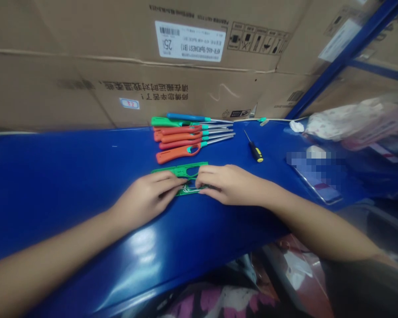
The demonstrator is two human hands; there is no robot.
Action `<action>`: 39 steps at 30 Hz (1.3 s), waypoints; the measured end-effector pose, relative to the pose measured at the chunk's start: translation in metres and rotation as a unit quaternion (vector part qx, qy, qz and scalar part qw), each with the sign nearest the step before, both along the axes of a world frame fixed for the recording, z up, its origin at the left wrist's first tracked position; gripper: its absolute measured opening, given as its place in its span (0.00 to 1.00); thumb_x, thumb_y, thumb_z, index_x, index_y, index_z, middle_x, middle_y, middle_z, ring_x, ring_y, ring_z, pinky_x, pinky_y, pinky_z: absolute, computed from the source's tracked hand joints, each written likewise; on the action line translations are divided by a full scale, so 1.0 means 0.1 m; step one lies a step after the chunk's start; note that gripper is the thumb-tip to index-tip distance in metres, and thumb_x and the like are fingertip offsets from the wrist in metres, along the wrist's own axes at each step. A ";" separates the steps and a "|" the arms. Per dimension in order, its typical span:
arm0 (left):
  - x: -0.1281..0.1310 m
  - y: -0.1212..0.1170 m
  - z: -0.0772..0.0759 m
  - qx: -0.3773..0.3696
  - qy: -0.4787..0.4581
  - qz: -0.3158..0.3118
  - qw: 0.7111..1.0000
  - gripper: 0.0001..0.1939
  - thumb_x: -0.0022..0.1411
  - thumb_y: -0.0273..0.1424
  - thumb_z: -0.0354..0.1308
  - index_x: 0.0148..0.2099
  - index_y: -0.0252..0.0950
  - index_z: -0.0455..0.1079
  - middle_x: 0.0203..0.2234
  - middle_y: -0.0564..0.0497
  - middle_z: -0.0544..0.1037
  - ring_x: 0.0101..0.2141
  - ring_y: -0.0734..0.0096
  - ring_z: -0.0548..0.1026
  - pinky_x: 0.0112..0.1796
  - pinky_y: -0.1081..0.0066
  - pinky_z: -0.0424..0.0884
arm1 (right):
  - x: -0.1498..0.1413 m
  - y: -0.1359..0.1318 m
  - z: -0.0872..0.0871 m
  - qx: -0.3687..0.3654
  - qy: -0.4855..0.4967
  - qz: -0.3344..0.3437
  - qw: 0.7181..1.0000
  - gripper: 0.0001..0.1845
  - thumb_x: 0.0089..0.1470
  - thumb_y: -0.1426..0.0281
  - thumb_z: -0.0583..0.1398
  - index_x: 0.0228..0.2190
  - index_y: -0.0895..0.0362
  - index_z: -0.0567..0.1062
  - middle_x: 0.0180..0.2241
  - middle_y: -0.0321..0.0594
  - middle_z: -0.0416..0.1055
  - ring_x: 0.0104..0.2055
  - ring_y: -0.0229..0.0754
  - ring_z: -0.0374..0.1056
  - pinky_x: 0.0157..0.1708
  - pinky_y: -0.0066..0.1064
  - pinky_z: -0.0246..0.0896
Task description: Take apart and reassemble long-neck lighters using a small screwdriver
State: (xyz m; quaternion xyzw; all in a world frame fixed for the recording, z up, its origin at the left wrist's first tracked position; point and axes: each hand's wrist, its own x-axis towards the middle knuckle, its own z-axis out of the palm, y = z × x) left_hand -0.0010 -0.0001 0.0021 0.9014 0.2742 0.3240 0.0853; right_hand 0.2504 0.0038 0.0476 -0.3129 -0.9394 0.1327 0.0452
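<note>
Two green plastic lighter casing halves lie one behind the other on the blue table [73,176]. The rear casing half [182,170] shows an oval trigger opening. On the front casing half [185,191], pale thin wires are visible. My left hand [149,190] pinches at its left part, fingertips together. From the right, my right hand [225,183] closes its fingers on the same half, close to the left fingertips. Whatever small part may be between the fingers is hidden.
Behind my hands lie several long-nosed lighters [179,151], orange, green and blue. A black-and-yellow screwdriver [256,151] rests to their right. Farther right are a phone [318,185] and plastic bags [348,121]. Cardboard boxes [86,53] and a blue frame post [338,66] stand at the back.
</note>
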 end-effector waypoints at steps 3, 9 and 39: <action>0.00 0.00 0.01 -0.006 -0.008 0.003 1.000 0.11 0.69 0.27 0.56 0.50 0.32 0.77 0.41 0.47 0.81 0.41 0.69 0.80 0.45 0.73 0.76 | 0.01 0.01 -0.02 -0.009 0.026 -0.003 1.000 0.05 0.64 0.71 0.58 0.42 0.56 0.73 0.43 0.40 0.72 0.39 0.40 0.69 0.34 0.30 0.58; -0.01 0.00 0.00 -0.018 -0.001 0.007 1.000 0.11 0.69 0.28 0.57 0.50 0.33 0.77 0.41 0.47 0.81 0.40 0.68 0.80 0.45 0.72 0.76 | 0.01 0.03 -0.06 -0.043 0.081 -0.012 0.996 0.04 0.61 0.73 0.60 0.39 0.56 0.73 0.43 0.39 0.73 0.42 0.40 0.69 0.37 0.30 0.60; 0.02 -0.03 0.04 -0.049 -0.030 0.037 0.998 0.09 0.68 0.29 0.57 0.45 0.35 0.79 0.36 0.47 0.81 0.36 0.69 0.80 0.39 0.73 0.77 | -0.06 0.00 -0.09 -0.128 0.164 -0.099 0.973 0.02 0.56 0.74 0.63 0.33 0.57 0.74 0.28 0.30 0.65 0.26 0.31 0.57 0.32 0.26 0.53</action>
